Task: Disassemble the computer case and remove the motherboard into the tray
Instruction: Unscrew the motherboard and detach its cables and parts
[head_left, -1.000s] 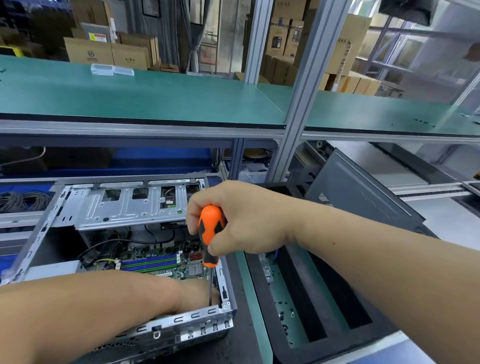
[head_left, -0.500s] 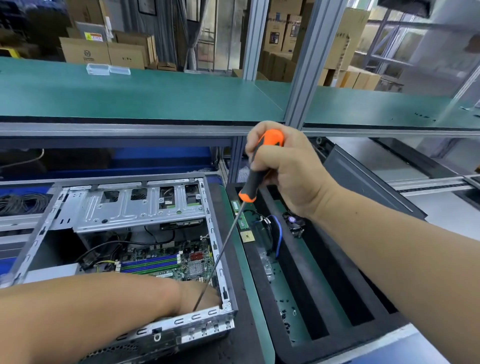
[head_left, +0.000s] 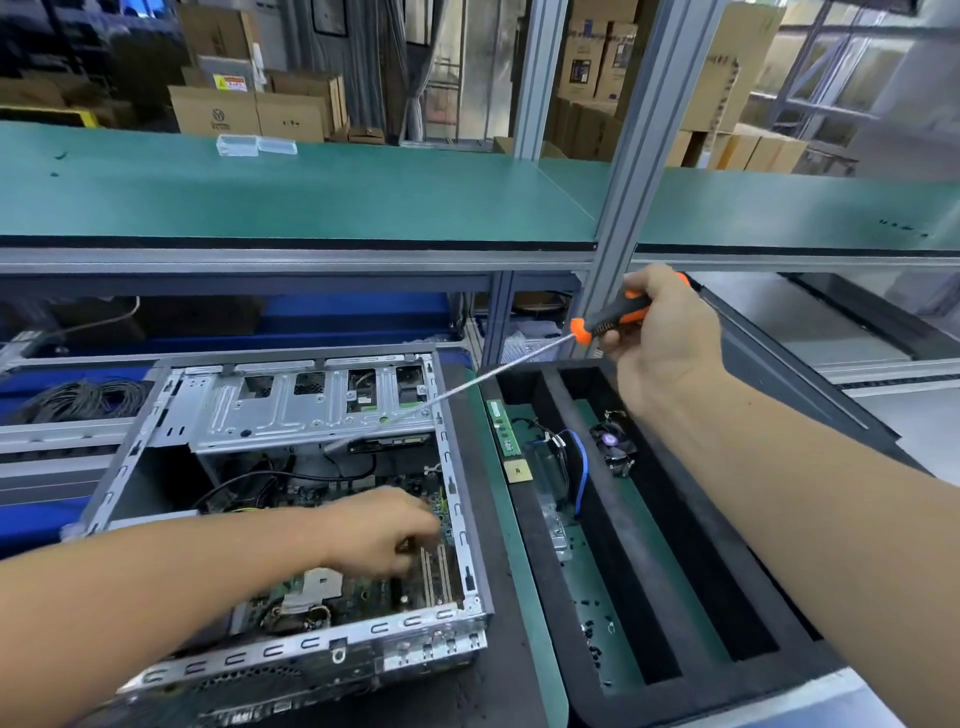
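while gripped by the right hand (head_left: 662, 338) at its orange-and-black handle, the screwdriver (head_left: 608, 322) slants with long axis from upper right down to lower left, shaft tip over the drive cage of the computer case (head_left: 291, 519). handle held above the tray's far left corner. lifted clear since a second ago, when upright with tip down by the case's near right wall. left hand (head_left: 384, 535) down inside the open case on the motherboard (head_left: 332, 592), fingers curled at a part too small to name; whether pinching it cannot be told. case lying on the surface, long axis near to far. black foam tray (head_left: 524, 545) just right of it, holding a memory stick (head_left: 503, 428), a small fan (head_left: 615, 447), a blue cable (head_left: 582, 457) and loose black screws (head_left: 592, 636).
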